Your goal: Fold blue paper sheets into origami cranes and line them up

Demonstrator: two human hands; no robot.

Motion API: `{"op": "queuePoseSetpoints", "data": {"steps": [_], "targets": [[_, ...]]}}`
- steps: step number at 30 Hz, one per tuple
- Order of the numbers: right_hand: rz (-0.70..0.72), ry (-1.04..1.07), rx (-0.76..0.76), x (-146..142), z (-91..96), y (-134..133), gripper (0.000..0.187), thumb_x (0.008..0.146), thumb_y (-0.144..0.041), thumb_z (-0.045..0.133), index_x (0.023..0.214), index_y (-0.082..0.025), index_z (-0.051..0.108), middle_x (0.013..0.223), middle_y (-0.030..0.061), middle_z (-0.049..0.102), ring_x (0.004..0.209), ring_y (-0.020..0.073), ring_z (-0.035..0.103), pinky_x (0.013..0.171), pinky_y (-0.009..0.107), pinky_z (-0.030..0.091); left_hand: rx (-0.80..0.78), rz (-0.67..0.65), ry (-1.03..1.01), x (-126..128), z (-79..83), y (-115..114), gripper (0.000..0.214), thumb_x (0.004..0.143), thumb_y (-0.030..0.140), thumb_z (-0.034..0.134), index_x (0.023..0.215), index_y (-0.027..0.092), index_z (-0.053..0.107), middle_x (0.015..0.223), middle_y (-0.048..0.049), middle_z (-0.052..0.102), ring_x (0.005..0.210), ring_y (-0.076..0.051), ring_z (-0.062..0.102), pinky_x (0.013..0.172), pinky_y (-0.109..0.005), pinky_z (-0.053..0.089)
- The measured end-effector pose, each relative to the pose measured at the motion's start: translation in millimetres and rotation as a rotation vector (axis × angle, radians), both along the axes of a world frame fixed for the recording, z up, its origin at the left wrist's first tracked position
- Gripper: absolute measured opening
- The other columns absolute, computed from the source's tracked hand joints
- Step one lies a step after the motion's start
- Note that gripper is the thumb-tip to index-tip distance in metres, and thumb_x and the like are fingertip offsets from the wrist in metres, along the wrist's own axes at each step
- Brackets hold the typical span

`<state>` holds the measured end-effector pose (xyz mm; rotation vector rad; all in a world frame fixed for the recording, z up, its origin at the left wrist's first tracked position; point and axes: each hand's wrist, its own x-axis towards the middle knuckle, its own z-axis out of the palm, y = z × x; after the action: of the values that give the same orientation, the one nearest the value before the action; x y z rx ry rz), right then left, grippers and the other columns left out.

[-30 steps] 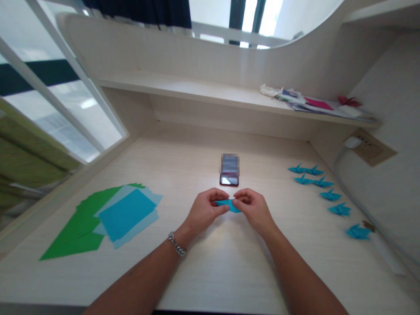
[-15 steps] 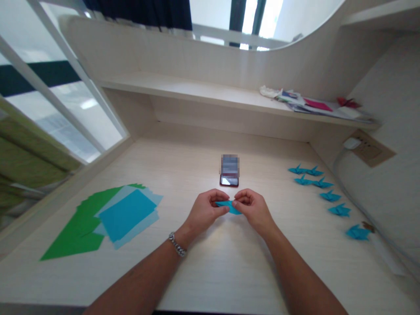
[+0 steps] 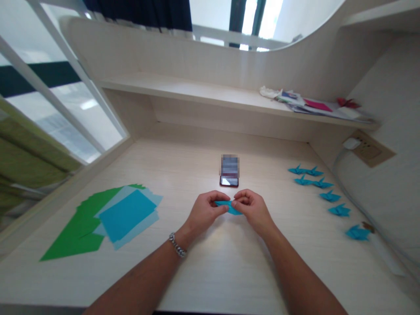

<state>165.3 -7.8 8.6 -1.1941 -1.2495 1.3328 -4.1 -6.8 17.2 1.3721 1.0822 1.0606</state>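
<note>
Just below the frame's centre, the left hand [image 3: 210, 209] and the right hand [image 3: 252, 205] pinch one folded blue paper [image 3: 233, 210] between them; a phone [image 3: 229, 170] lies just above, blue paper birds [image 3: 330, 196] at right

Folded paper [image 3: 234, 211], one piece. Colour: bright blue throughout the visible part. Form: creased into a small, narrow shape, longer than deep, with a pointed end at the left. Pose: lengthwise across the frame, the lower edge sloping slightly down to the right. Place: below the centre of the frame, a little to the right. State: pinched between the fingers of left hand [image 3: 210, 208] and right hand [image 3: 252, 204], which partly cover it; finer folds too small to read.
</note>
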Motion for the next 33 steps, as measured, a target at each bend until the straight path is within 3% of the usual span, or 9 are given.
{"op": "queuePoseSetpoints", "data": {"steps": [12,33], "targets": [[0.007,0.023,-0.018,-0.3,-2.8,1.4,0.021,0.067,-0.032,0.073,0.079,-0.018,0.061,0.063,-0.0014,0.064,0.055,0.0127,0.056,0.055,0.025,0.042,0.078,0.005,0.127,-2.0,-5.5,0.7,0.015,0.069,0.017,0.068,0.083,0.017,0.073,0.081,-0.0064,0.073,0.071,-0.018,0.065,0.067,-0.029,0.052],[0.016,0.064,-0.041,0.4,-0.4,-0.5,0.027,0.061,-0.028,0.078,0.078,-0.016,0.06,0.063,-0.0012,0.064,0.055,0.012,0.057,0.055,0.024,0.042,0.071,0.031,0.098,-0.7,-10.3,-0.2,0.015,0.07,0.017,0.07,0.084,0.015,0.07,0.083,-0.007,0.072,0.073,-0.017,0.065,0.068,-0.028,0.052]]}}
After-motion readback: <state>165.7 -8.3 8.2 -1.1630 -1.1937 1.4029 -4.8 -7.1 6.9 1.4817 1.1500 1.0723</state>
